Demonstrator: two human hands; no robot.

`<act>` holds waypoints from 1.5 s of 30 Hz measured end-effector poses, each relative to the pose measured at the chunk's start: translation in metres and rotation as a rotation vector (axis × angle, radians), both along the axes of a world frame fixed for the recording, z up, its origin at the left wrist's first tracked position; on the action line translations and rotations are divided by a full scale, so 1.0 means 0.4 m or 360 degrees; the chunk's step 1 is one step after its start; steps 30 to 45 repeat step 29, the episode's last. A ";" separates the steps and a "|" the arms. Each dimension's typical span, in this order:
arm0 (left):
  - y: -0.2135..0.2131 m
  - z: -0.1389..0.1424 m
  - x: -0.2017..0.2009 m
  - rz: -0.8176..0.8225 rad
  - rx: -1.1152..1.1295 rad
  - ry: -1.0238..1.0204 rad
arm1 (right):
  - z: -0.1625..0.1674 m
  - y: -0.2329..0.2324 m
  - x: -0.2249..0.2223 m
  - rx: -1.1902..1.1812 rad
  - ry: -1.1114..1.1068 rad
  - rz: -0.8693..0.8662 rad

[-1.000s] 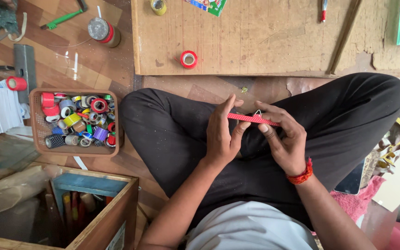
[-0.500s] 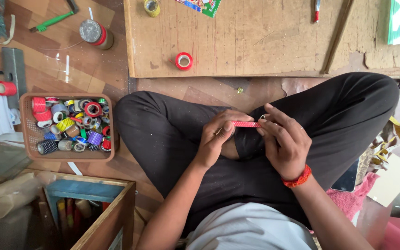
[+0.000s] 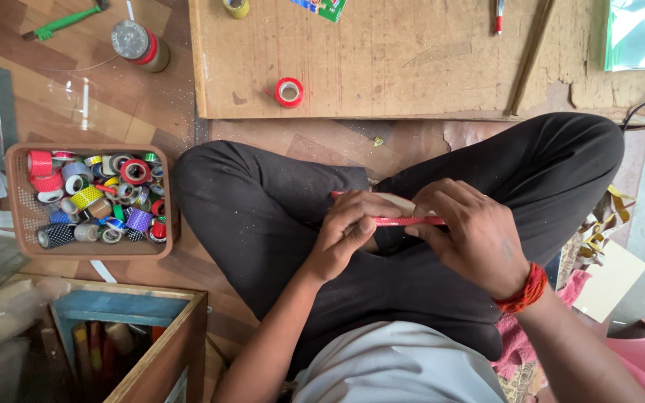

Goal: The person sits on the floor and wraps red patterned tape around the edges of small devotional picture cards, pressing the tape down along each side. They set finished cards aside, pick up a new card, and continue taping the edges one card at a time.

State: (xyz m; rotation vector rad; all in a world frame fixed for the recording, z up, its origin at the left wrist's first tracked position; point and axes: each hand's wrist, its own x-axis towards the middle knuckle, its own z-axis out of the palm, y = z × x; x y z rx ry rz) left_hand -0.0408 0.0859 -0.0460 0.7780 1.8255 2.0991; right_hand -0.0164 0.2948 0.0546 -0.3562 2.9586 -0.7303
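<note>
A broad wooden board (image 3: 412, 52) lies on the floor ahead of a person sitting cross-legged in black trousers (image 3: 278, 224), with an open wooden box (image 3: 166, 351) near their left knee and a brown basket (image 3: 16, 209) heaped with coloured tape rolls beside it. Over the lap, the left hand (image 3: 345, 235) and the right hand (image 3: 475, 231) meet, each with its fingers curled tightly around a thin red stick (image 3: 412, 221) held level between them. Smaller still, a single red tape roll (image 3: 289, 92) stands on the board's near edge, well apart from the hands.
</note>
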 end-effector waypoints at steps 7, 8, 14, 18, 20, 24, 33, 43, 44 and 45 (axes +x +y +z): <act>-0.038 -0.026 0.035 0.0096 -0.0062 0.0103 | -0.027 0.001 0.005 -0.0406 -0.0278 -0.0035; -0.042 -0.028 0.041 0.0101 -0.0067 0.0109 | -0.035 0.000 0.006 -0.0435 -0.0348 -0.0057; -0.038 -0.030 0.061 0.0196 0.0036 -0.0029 | -0.089 -0.002 0.056 -0.0591 0.0212 0.0043; -0.035 -0.029 0.065 0.0234 0.0026 -0.0009 | -0.132 0.001 0.073 -0.0381 0.0709 0.0228; -0.035 -0.030 0.069 0.0250 0.0013 -0.0028 | -0.150 0.009 0.077 -0.0366 0.0861 0.0245; -0.032 -0.034 0.066 0.0217 -0.0005 -0.0066 | -0.174 0.002 0.086 -0.0507 0.0790 0.0080; -0.033 -0.035 0.066 0.0210 0.0014 -0.0120 | -0.161 0.008 0.088 -0.0608 0.0557 -0.0014; -0.033 -0.035 0.066 0.0210 0.0014 -0.0120 | -0.161 0.008 0.088 -0.0608 0.0557 -0.0014; -0.033 -0.035 0.066 0.0210 0.0014 -0.0120 | -0.161 0.008 0.088 -0.0608 0.0557 -0.0014; -0.033 -0.035 0.066 0.0210 0.0014 -0.0120 | -0.161 0.008 0.088 -0.0608 0.0557 -0.0014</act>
